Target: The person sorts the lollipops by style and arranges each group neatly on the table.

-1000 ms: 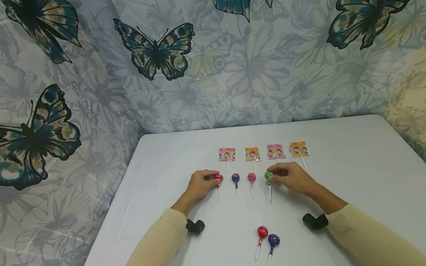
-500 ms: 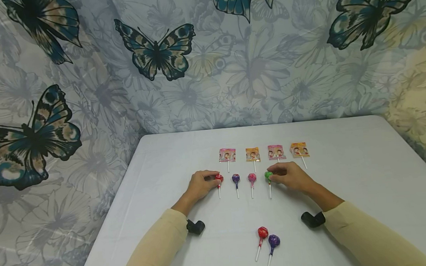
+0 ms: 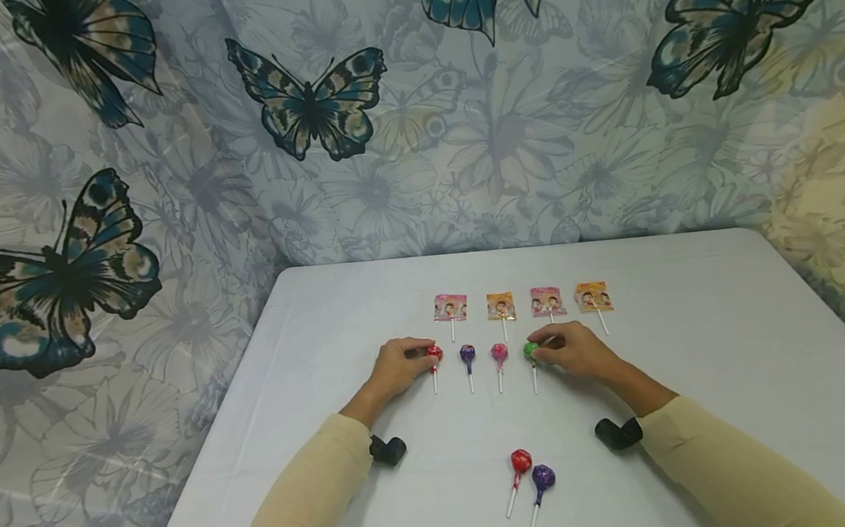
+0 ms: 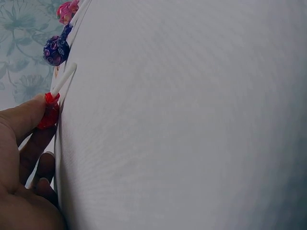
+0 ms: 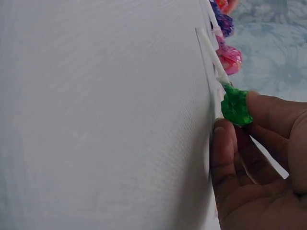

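Observation:
My left hand point(image 3: 399, 366) pinches the wrapped head of a red lollipop point(image 4: 50, 112) between thumb and fingers, its white stick pointing toward me. At the other end of the same row, my right hand point(image 3: 574, 349) pinches a green lollipop point(image 5: 236, 106) by its head. Between the hands lie a purple lollipop point(image 3: 468, 352) and a pink lollipop point(image 3: 500, 352), sticks also pointing toward me. In the left wrist view the purple lollipop point(image 4: 56, 50) shows just beyond the red one; in the right wrist view the pink lollipop point(image 5: 230, 59) is beside the green one.
Behind the row, two pink-wrapped lollipops point(image 3: 451, 307) alternate with two orange-wrapped lollipops point(image 3: 501, 306). Nearer to me on the white table point(image 3: 323, 511) lie another red lollipop point(image 3: 521, 460) and another purple lollipop point(image 3: 544, 476). A butterfly-patterned curtain point(image 3: 534, 164) hangs behind the table.
My right hand has shifted slightly left with the green lollipop, whose stick has swung up a little from its earlier position. The left hand and the red lollipop have stayed put.

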### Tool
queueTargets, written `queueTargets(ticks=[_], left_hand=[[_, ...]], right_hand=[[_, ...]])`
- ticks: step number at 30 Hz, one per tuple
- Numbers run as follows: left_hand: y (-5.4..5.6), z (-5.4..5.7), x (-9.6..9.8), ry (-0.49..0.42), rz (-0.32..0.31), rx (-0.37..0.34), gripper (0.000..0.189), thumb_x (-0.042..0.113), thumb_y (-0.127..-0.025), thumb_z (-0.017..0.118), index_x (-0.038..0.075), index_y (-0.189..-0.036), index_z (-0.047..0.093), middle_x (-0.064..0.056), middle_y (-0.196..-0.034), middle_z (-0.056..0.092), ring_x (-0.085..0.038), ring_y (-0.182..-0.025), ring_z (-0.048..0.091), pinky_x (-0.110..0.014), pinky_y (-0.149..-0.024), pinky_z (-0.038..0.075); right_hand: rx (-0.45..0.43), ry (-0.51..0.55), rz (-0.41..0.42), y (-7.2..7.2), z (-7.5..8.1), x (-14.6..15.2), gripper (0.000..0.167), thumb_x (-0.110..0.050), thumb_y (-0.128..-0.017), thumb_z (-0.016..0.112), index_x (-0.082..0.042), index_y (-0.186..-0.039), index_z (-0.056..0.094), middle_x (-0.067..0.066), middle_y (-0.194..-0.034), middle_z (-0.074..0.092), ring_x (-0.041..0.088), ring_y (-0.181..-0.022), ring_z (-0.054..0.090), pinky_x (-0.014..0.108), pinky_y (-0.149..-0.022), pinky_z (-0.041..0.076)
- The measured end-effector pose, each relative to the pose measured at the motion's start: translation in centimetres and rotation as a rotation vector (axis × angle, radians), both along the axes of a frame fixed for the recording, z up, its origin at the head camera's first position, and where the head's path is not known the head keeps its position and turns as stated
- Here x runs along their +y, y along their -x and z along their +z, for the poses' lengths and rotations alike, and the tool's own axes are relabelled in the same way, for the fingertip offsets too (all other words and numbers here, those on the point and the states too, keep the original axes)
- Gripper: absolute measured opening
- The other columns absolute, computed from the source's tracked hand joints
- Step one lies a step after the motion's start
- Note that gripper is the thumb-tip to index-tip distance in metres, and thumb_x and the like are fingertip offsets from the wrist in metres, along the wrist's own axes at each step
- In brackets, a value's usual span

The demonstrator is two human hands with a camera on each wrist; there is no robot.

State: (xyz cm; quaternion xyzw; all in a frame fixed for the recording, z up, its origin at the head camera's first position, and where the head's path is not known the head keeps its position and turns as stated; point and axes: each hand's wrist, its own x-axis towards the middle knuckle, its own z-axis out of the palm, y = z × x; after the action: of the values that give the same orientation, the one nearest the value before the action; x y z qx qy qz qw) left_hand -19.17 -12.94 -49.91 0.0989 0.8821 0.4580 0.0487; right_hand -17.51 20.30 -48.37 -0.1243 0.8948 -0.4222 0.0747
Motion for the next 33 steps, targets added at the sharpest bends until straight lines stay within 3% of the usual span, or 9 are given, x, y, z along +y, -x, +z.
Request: queueTargets(ticks=[33], left_hand=[[0.03,-0.12,0.03,0.005,0.018,-0.001,0.028,0.021,-0.082,0.08,0.016,-0.109,0.075,-0.003,-0.117,0.065,-0.025,-0.116,0.053,-0.042,-0.099,0.038]], right_hand=[[-0.009,-0.049,0.001,0.04,0.2,-0.58,0.025,-0.011,-0.09,0.068,-0.003,-0.113,0.069,0.008,-0.103,0.066,0.024,-0.089,0.059,0.039,-0.078,0.05]])
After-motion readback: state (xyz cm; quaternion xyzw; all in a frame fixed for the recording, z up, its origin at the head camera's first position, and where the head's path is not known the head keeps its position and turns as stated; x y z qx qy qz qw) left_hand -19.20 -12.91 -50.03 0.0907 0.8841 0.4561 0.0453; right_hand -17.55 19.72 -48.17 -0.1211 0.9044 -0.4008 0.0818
